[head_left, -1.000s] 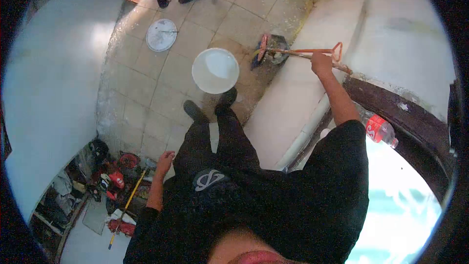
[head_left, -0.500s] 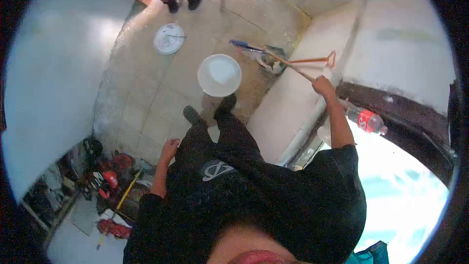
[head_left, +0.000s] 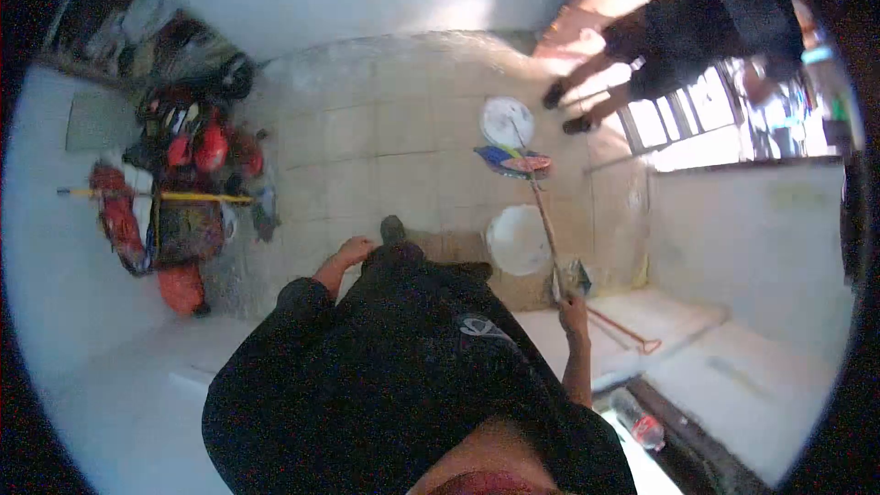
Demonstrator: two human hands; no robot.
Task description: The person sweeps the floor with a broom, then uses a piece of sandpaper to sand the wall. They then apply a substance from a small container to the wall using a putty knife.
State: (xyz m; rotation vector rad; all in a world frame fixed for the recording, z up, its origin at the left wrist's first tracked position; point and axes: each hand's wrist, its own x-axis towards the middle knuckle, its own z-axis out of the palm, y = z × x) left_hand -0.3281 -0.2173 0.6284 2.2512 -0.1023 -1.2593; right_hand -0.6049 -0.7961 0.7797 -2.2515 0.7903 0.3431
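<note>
My right hand (head_left: 574, 312) is closed around the handle of a broom (head_left: 544, 220). The long handle points away from me, and its blue and pink head (head_left: 513, 163) is just on the near side of a round white lid (head_left: 507, 122). A thin stick crosses that lid. Left of the broom handle stands a white bucket (head_left: 521, 240) on the tiles. Close to my right hand is a dustpan (head_left: 575, 277), partly hidden, with an orange handle (head_left: 623, 333). My left hand (head_left: 353, 250) hangs beside my thigh, empty, its fingers loosely stretched.
At upper right a person in dark clothes (head_left: 706, 27) stands near a bright barred opening (head_left: 678, 119). Red items and bags (head_left: 197, 147) lie piled on the left with a yellow pole (head_left: 202, 196). A plastic bottle (head_left: 647, 433) lies on the ledge at lower right.
My view has turned left, bringing the pile more into sight. The broom head has swung from the dustpan side towards the white lid. My right hand keeps its grip.
</note>
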